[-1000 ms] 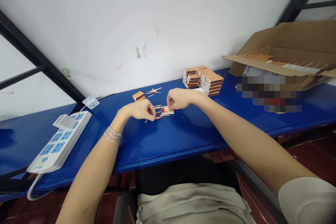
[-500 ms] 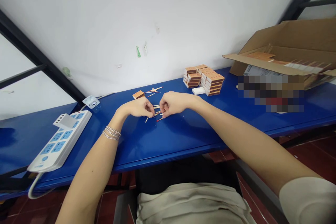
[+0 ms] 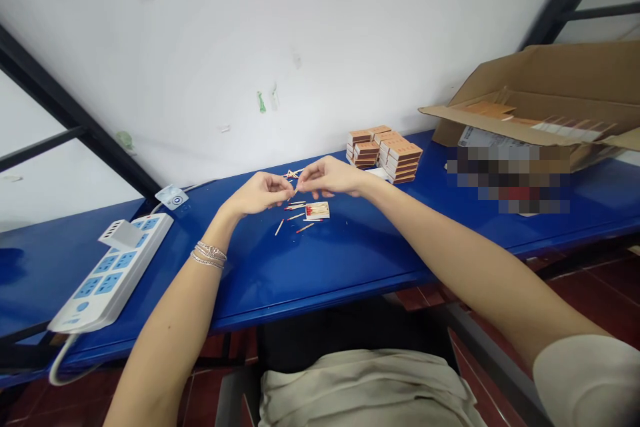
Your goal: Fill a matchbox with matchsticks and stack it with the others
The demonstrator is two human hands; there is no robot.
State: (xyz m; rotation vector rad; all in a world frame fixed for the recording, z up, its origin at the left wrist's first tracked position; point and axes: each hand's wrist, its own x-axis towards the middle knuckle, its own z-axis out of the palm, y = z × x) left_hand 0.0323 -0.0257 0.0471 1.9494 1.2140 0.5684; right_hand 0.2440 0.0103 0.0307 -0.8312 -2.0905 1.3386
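Observation:
Above the blue table my left hand (image 3: 263, 193) and my right hand (image 3: 327, 177) meet at their fingertips. Both are closed in a pinch on a match (image 3: 295, 192), which is small and partly covered by the fingers. Just below my right hand lies an open matchbox tray (image 3: 325, 211) holding several red-tipped matches. Loose matches (image 3: 305, 228) are scattered to its left and in front of it. Behind the hands, a small heap of matches (image 3: 291, 175) is partly hidden.
Stacked matchboxes (image 3: 400, 150) stand by the wall at the back right, with a white tray (image 3: 379, 173) beside them. An open cardboard box (image 3: 540, 80) is farther right. On the left lie a white power strip (image 3: 113, 273) and a white plug block (image 3: 171, 197).
Both hands have lifted off the table and moved away from me, fingertips now touching. The tray of matches, hidden behind my right hand before, has come into view.

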